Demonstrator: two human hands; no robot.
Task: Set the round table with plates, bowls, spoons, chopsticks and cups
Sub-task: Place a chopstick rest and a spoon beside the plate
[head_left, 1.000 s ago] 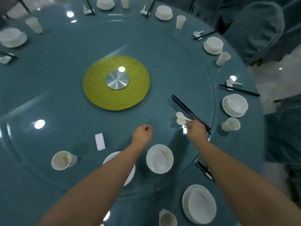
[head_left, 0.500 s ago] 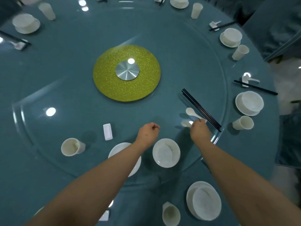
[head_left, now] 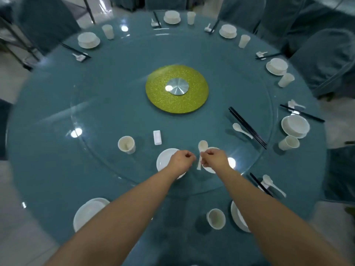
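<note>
Right hand [head_left: 216, 159] fingers curled, pinching the small white ceramic spoon [head_left: 201, 153] by its handle at lower centre of the frame. Spoon's long axis near vertical in the picture, bowl pointing up toward the glittery yellow-green round disc [head_left: 176, 89], handle end down. Left hand [head_left: 181, 162] just beside, fingers curled, holding nothing visible, above a white round plate [head_left: 165, 160].

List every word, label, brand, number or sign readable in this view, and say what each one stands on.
None: no readable text in the head view.
The plate, cup, spoon and chopsticks are plain.
The small white block shows no legible marking.
The yellow disc carries only glitter.
</note>
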